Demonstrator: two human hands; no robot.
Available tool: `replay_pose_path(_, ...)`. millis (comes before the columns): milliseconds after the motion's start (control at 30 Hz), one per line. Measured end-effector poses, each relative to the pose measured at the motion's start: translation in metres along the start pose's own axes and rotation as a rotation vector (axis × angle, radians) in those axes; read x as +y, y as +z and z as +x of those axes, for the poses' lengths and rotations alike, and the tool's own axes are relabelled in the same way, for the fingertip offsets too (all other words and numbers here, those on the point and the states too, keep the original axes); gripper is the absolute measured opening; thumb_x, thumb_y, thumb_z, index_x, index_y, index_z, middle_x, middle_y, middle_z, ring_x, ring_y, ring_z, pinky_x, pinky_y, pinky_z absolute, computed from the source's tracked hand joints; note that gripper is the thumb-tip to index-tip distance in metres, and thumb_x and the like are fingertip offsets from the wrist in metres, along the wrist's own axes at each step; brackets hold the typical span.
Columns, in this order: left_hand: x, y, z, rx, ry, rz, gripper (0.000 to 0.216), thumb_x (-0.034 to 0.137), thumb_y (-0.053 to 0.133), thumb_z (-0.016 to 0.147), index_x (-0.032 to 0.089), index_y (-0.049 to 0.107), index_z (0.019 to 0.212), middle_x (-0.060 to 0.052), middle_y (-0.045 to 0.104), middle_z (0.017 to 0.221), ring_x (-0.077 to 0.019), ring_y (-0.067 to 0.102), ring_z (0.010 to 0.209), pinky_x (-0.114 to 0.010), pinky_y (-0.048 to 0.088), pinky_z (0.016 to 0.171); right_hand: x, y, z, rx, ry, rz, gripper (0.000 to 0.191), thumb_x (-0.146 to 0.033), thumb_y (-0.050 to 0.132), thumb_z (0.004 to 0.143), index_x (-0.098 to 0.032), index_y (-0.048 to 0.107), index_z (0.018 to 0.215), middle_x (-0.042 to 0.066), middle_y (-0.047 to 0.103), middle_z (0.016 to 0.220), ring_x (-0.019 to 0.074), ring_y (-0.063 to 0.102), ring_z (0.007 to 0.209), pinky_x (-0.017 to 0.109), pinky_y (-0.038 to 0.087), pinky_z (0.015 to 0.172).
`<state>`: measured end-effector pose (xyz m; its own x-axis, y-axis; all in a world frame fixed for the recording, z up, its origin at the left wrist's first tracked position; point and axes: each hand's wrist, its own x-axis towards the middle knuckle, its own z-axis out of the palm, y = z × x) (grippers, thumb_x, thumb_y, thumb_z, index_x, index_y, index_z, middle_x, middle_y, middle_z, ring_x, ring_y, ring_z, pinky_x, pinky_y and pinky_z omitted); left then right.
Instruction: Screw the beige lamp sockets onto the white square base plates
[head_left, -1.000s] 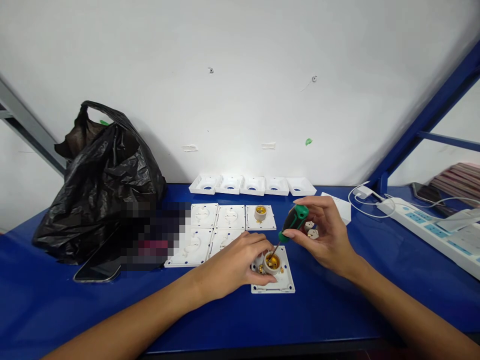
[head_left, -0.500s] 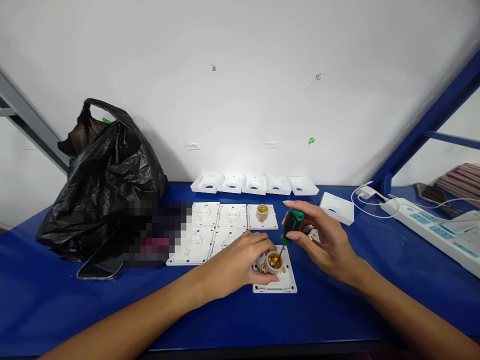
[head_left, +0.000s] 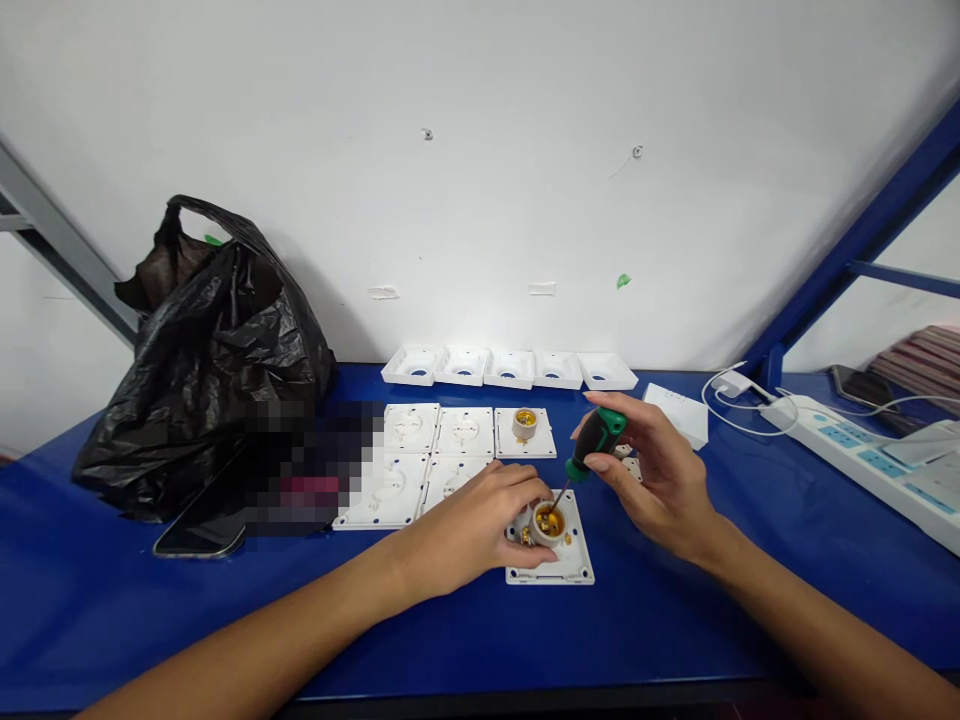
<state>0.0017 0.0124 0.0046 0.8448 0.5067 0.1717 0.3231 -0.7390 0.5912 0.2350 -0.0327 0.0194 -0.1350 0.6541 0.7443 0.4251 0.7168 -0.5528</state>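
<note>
My left hand [head_left: 499, 515] is closed round the side of a round lamp socket [head_left: 548, 522] with a brass-coloured inside, which sits on a square white base plate [head_left: 574, 572]. Between thumb and fingers, my right hand [head_left: 652, 475] grips a screwdriver [head_left: 596, 440] with a green and black handle. Its shaft leans down to the left, and the tip is inside the socket; what the tip touches is too small to make out. Just behind stands another white plate [head_left: 544, 447] with a socket [head_left: 524, 424] on it.
Several white plates [head_left: 409, 428] lie left of my work. A row of white covers [head_left: 510, 370] lines the wall, with another cover [head_left: 679, 415] behind my right hand. A black plastic bag [head_left: 217, 370] and a phone [head_left: 202, 540] are left; a power strip [head_left: 870, 460] is right.
The screwdriver's handle has tilted further to the right with my right hand, and its tip has shifted left within the socket. My left hand stays in place on the socket.
</note>
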Motion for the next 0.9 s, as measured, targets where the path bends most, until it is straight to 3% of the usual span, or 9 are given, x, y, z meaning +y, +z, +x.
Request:
replay_pose_path(233, -0.0009, 0.0007, 0.0006, 0.006, 0.014, 0.012, 0.037, 0.034, 0.091, 0.087, 0.021, 0.066, 0.112, -0.004, 0.069, 0.107, -0.0265, 0.064, 0.102, -0.036, 0.051, 0.090, -0.0001, 0.0011, 0.0016, -0.032, 0.018, 0.024, 0.056, -0.024, 0.072, 0.100, -0.040, 0.055, 0.150, 0.003, 0.071, 0.125, 0.0162, 0.070, 0.083, 0.030, 0.062, 0.064)
replay_pose_path(600, 0.0021, -0.0002, 0.0003, 0.007, 0.012, 0.037, 0.038, 0.033, 0.091, 0.087, 0.020, 0.065, 0.111, -0.004, 0.068, 0.106, -0.0266, 0.064, 0.102, -0.035, 0.051, 0.088, 0.0029, 0.0024, -0.0020, -0.012, -0.001, 0.038, 0.058, -0.021, 0.072, 0.100, -0.039, 0.054, 0.152, 0.004, 0.070, 0.131, 0.0167, 0.071, 0.086, 0.031, 0.064, 0.067)
replay_pose_path(900, -0.0007, 0.0008, -0.0002, 0.002, 0.012, 0.016, 0.037, 0.037, 0.089, 0.089, 0.021, 0.065, 0.113, -0.005, 0.069, 0.108, -0.0275, 0.064, 0.104, -0.037, 0.051, 0.090, 0.0020, 0.0024, -0.0008, -0.034, -0.008, 0.007, 0.054, -0.023, 0.072, 0.100, -0.036, 0.057, 0.150, 0.006, 0.072, 0.125, 0.0180, 0.072, 0.082, 0.032, 0.065, 0.062)
